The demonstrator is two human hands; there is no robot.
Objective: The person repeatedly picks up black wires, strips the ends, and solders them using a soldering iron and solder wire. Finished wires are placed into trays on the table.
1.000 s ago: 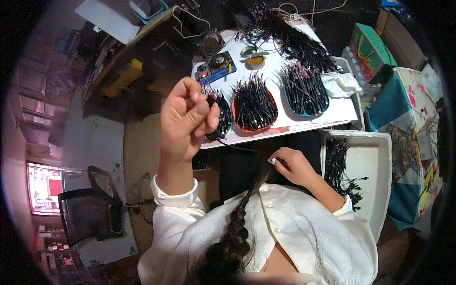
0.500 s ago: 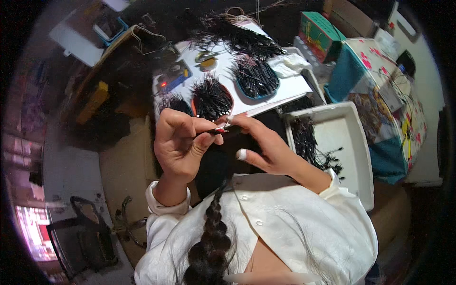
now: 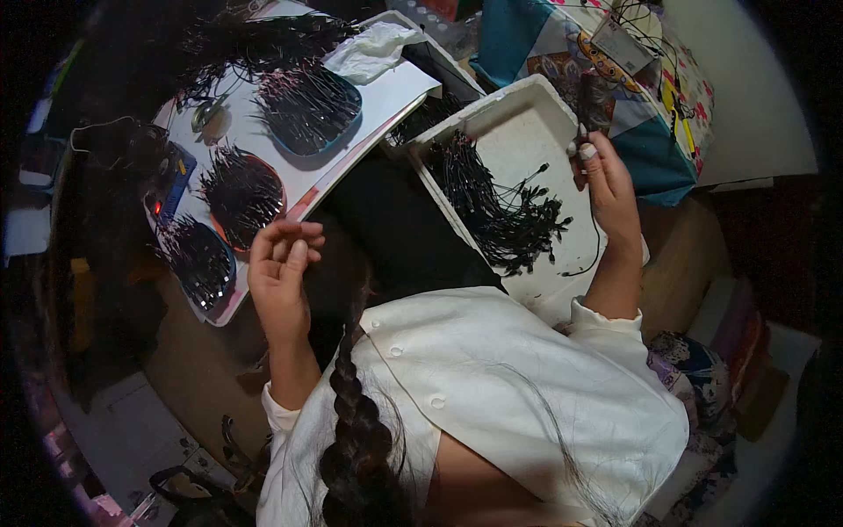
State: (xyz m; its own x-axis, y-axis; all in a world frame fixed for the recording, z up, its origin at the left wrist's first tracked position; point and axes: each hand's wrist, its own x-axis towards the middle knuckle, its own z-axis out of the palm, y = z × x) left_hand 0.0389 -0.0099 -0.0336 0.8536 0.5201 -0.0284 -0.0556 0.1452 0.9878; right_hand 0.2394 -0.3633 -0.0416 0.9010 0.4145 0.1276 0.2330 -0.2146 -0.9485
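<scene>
My right hand (image 3: pixel 608 180) is over the far right side of the white foam box, thumb and finger closed on a thin black cable (image 3: pixel 601 241). Its lower end hangs down inside the box. White wraps cover some of that hand's fingertips. My left hand (image 3: pixel 285 263) is loosely curled beside the table's front edge, with nothing visible between thumb and fingers. Nearest to it is an orange-rimmed bowl (image 3: pixel 283 189) packed with short black wires (image 3: pixel 235 193). A bundle of black cables with small plugs (image 3: pixel 509 211) lies in the foam box (image 3: pixel 518 97).
On the white table (image 3: pixel 386 95) are two blue bowls of black wires (image 3: pixel 307 110), (image 3: pixel 198 263), a blue device (image 3: pixel 181 180) with a red light, crumpled white paper (image 3: pixel 373 51) and a dark wire pile (image 3: pixel 263 44). A flowered cloth (image 3: pixel 650 167) drapes beyond the box.
My view has turned right. Both hands were together over the table's front edge, working on a small black and red wire piece; now they are apart, the right over the box holding a cable.
</scene>
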